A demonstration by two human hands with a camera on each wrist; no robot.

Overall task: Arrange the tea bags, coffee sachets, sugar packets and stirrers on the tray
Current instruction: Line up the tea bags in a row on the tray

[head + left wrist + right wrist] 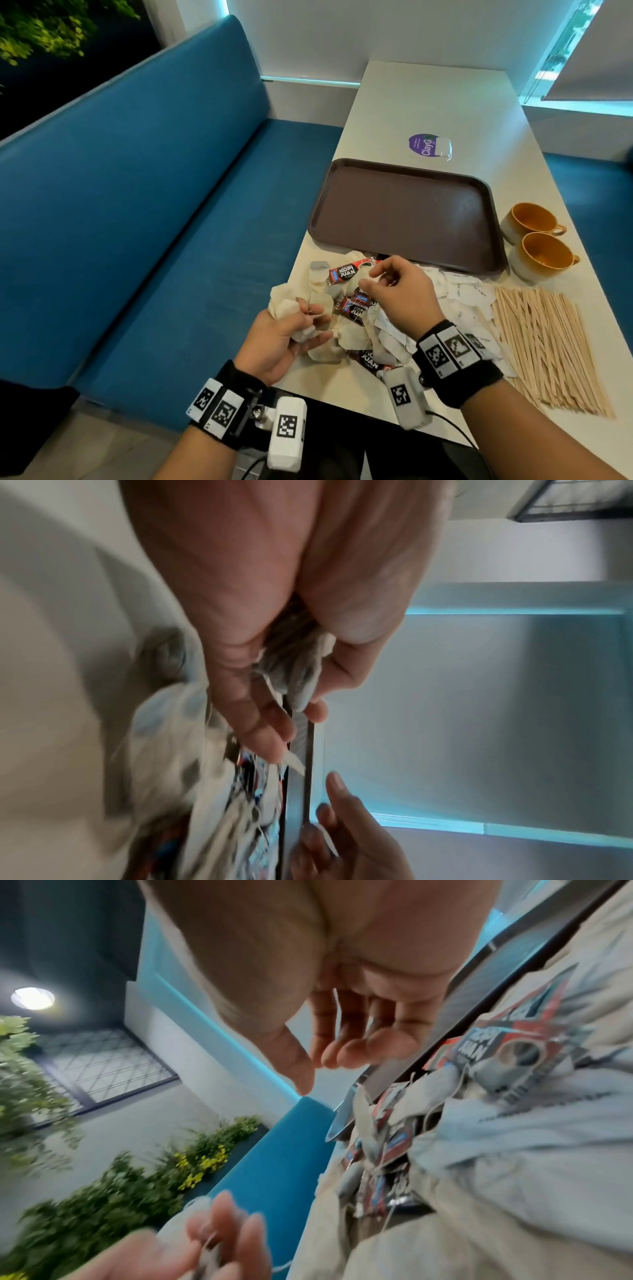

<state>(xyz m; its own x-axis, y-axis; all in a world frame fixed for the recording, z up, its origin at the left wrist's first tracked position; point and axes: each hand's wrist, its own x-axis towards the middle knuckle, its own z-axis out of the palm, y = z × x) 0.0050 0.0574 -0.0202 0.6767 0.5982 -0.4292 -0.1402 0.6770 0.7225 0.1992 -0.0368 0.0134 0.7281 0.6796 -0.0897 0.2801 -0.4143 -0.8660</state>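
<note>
White table [428, 102] | wrist views blurred | left hand [274, 339] bunches tea bags [286, 308]

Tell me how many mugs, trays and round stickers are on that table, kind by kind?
Orange mugs: 2 (farther one, nearer one)
Brown tray: 1, nothing on it yet
Purple round sticker: 1
Total: 4
The sachets, tea bags and stirrers lie in heaps too tangled to count.

head: high, looking down and forward at table [428, 102], tray [404, 212] at 12 o'clock.
left wrist: close under palm, facing packet pile [178, 764].
right wrist: same closeness, facing bench [274, 1164].
shared: pile, tray edge.
</note>
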